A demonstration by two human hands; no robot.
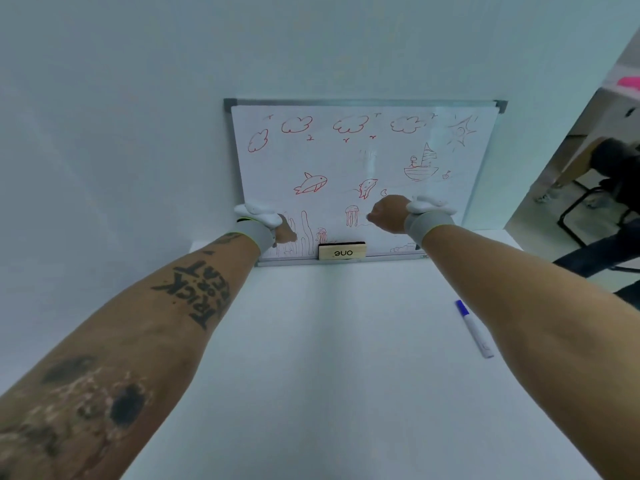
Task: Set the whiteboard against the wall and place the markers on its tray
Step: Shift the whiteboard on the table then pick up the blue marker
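The whiteboard (pixel 363 161), framed in grey and covered with red sea drawings, stands upright on the white table (pixel 346 358) against the wall. My left hand (pixel 284 233) is closed on the board's lower left edge. My right hand (pixel 388 218) is curled into a fist and rests against the board's lower right face; whether it holds anything is hidden. A wooden eraser (pixel 342 251) sits on the board's tray (pixel 391 258). One marker (pixel 474 329) with a blue cap lies on the table to the right, beside my right forearm and apart from both hands.
The pale wall (pixel 138 116) runs behind and to the left of the board. The table's right edge is close to my right arm. Past it, a person in dark clothes (pixel 616 168) sits near a black metal chair frame (pixel 581 216).
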